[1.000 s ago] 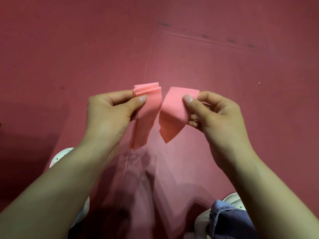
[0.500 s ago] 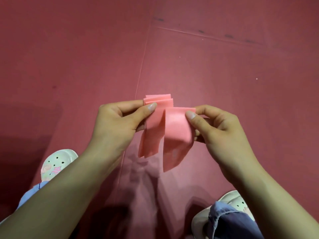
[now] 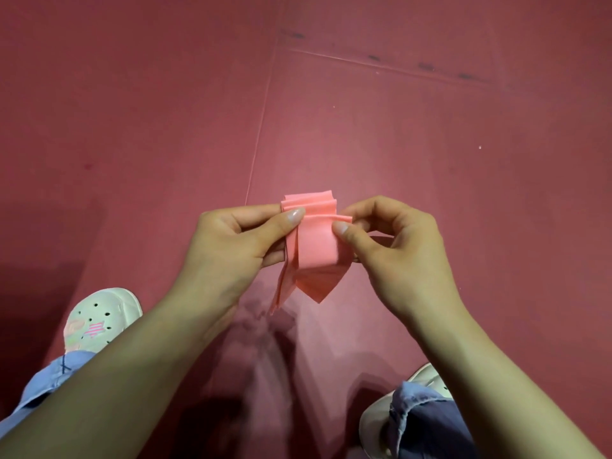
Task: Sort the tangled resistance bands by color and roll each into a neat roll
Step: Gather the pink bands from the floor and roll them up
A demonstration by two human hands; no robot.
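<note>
Holding a pink resistance band [image 3: 314, 246] up at the middle of the frame, both hands are on it at once. Left hand [image 3: 238, 243] pinches the left edge of the folded stack, thumb on the front and fingers curled behind. Right hand [image 3: 394, 246] pinches the top right corner between thumb and bent fingers. Loose ends hang down to a point below the hands. Underneath is a dark red floor [image 3: 132, 127], with a white clog [image 3: 99, 323] at lower left and another white shoe [image 3: 374, 422] at lower right, blue trouser legs over both.
</note>
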